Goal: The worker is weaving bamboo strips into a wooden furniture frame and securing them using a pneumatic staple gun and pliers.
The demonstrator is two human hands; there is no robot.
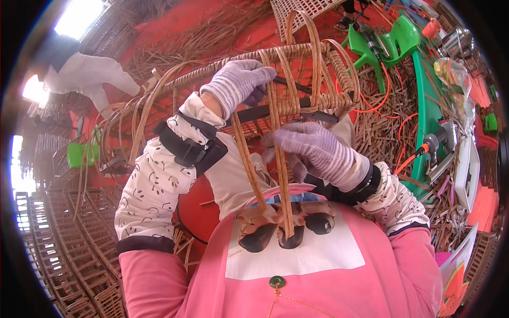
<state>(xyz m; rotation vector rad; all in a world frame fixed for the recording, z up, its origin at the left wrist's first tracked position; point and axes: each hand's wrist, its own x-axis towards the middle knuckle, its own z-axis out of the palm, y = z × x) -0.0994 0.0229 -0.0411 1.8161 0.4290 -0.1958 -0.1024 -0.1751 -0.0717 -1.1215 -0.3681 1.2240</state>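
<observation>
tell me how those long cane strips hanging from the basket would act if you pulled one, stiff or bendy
Probably springy rather than floppy: the cane strips arc in smooth curves over the basket rim without kinking. Likely light, since the right hand steers one with a loose grip. The free ends may whip back if let go, as they hang unsupported.

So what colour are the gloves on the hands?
Pale lilac knit, on the left hand and right hand; head view.

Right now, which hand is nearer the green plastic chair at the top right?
Right. The right hand grips cane strips on the wicker frame below-left of the green chair; the left hand sits farther left on the frame.
</observation>
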